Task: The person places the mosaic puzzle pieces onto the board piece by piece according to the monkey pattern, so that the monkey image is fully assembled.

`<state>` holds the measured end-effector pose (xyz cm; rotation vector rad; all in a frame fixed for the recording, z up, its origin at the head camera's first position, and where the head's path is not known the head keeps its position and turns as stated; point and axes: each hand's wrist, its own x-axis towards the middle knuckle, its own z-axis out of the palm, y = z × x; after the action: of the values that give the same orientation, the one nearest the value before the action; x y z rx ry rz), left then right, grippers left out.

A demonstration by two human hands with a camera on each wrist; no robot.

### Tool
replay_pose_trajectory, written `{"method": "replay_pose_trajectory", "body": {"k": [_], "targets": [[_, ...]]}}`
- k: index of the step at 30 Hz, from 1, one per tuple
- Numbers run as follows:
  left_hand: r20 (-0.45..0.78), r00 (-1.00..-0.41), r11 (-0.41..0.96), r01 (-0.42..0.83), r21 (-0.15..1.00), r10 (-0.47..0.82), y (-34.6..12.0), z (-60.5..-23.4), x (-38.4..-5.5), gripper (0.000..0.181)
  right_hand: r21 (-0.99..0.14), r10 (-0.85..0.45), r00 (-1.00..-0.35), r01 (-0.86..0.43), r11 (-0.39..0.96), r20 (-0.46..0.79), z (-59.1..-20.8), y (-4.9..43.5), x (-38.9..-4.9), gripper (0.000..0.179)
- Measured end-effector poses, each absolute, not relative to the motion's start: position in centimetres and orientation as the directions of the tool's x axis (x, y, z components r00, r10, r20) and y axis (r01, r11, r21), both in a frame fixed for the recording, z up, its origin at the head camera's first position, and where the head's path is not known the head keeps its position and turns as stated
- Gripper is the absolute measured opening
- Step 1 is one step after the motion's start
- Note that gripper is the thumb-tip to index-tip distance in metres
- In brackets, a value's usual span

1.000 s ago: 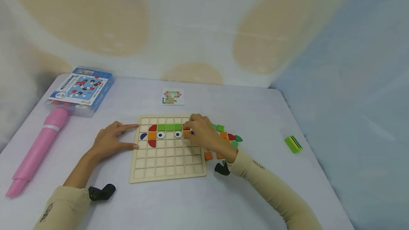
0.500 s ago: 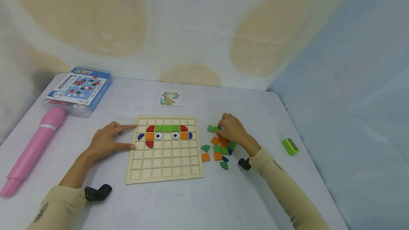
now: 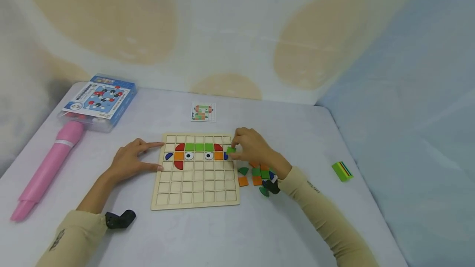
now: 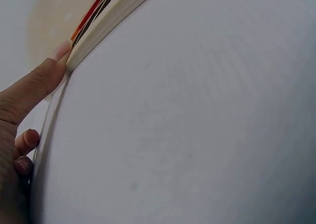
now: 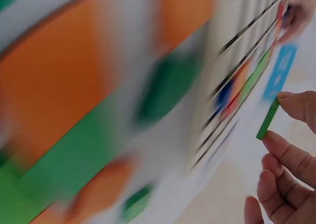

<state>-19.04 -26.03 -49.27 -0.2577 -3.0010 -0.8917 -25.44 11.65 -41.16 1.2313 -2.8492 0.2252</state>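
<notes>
A wooden grid board [image 3: 193, 186] lies on the table with several coloured tiles in its upper rows. Among these are green squares [image 3: 199, 147], a red quarter-round [image 3: 179, 165] and a white eye tile [image 3: 189, 156]. My left hand [image 3: 130, 160] touches the board's left edge with spread thumb and forefinger; the left wrist view shows its thumb [image 4: 42, 78] against the rim. Over the right edge, my right hand [image 3: 255, 148] pinches a green square tile [image 5: 268, 119] between thumb and forefinger. The tile is above the board, close to a blue half-round [image 3: 226, 156].
Loose orange, green and blue tiles [image 3: 257, 180] lie right of the board, partly hidden by the right wrist. A printed pattern card [image 3: 203, 112] lies behind it. A blue box [image 3: 98, 100] and a long pink object [image 3: 48, 168] are left; a green block [image 3: 342, 171] is right.
My right hand went from the board to the loose tiles, took a green square and brought it left to the board's right edge. My left hand has stayed at the left edge.
</notes>
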Motion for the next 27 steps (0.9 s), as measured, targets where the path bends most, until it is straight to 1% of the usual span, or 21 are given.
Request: {"method": "replay_pose_trajectory", "body": {"k": [3,5,7,10,13,15,18,23,27], "targets": [[0.052,-0.986,0.820,0.158,0.550,0.156,-26.1,-49.3,-19.1,0.081,-0.117,-0.805,-0.591,-0.805,0.582,0.062,-41.0,7.7,-24.2,0.026],[0.052,-0.986,0.816,0.159,0.556,0.156,-26.1,-49.3,-19.1,0.081,-0.111,-0.830,-0.556,-0.827,0.551,0.027,-41.1,5.4,-23.5,0.026],[0.048,-0.986,0.815,0.157,0.558,0.157,-26.1,-49.3,-19.0,0.081,-0.095,-0.837,-0.546,-0.833,0.545,-0.010,-41.5,3.6,-23.0,0.027],[0.040,-0.986,0.814,0.154,0.560,0.160,-26.0,-49.2,-19.0,0.081,-0.048,-0.830,-0.556,-0.829,0.558,-0.040,-42.2,1.9,-22.5,0.026],[0.047,-0.985,0.813,0.162,0.560,0.163,-26.0,-49.0,-19.0,0.081,-0.033,-0.814,-0.580,-0.813,0.581,-0.039,-42.7,1.3,-22.3,0.024],[0.057,-0.984,0.812,0.170,0.559,0.167,-25.8,-48.9,-19.1,0.080,-0.051,-0.804,-0.594,-0.803,0.594,-0.030,-42.9,1.3,-22.2,0.022],[0.065,-0.983,0.810,0.177,0.559,0.169,-25.6,-48.7,-19.2,0.080,-0.116,-0.787,-0.617,-0.780,0.614,-0.017,-43.1,1.3,-22.1,0.019],[0.062,-0.984,0.814,0.174,0.555,0.168,-25.7,-48.8,-19.2,0.079,-0.206,-0.767,-0.640,-0.746,0.634,-0.045,-43.4,1.2,-22.0,0.018],[0.039,-0.986,0.821,0.154,0.550,0.159,-25.8,-48.9,-19.0,0.079,-0.190,-0.758,-0.644,-0.735,0.651,-0.104,-43.2,1.1,-21.9,0.027]]}}
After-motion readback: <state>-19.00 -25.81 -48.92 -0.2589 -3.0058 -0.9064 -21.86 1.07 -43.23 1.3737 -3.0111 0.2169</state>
